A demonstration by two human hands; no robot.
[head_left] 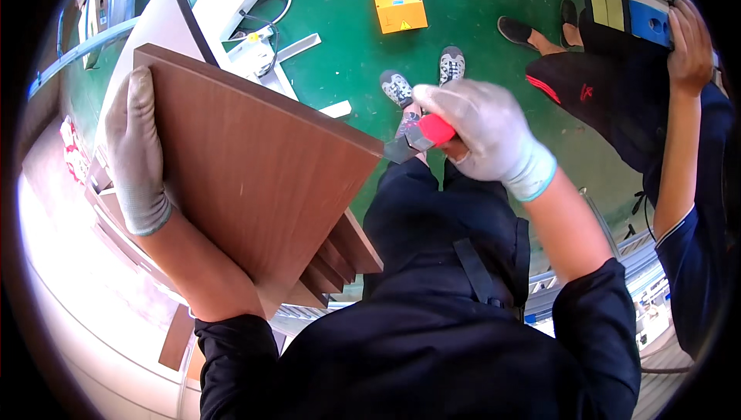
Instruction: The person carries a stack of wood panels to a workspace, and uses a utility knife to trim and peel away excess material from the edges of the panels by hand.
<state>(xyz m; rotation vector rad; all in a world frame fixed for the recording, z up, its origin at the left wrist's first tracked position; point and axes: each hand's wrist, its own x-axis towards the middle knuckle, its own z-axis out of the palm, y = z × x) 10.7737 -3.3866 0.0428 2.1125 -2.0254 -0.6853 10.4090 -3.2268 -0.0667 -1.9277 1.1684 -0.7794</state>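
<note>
Evidently, your step in hand is edge work with a blade on the brown panel [258, 165], which tilts in front of you, left of your torso, above further brown boards [347, 246]. Your left hand [139, 150] lies along the panel's left edge with 1 digit over the face; whether the other fingers close behind it cannot be told. Your right hand [486, 130] is clamped on a red-handled cutter [436, 131], its flat blade [399, 150] at the panel's right corner; contact there cannot be confirmed.

For a clean result, you would do best to brace the panel firmly, set the blade at a shallow angle to the edge, and use short, light strokes directed away from your legs and left forearm. Too steep an angle could gouge the surface or chip the corner.

Note the materials: the panel is a thick, flat slab with straight edges, crisp corners and a fine, satin wood grain marked by a few pale flecks. Both your gloves are pale knit with smoother-looking coated fingers. The cutter pairs a bright, blocky grip with thin grey metal, slightly blurred.
</note>
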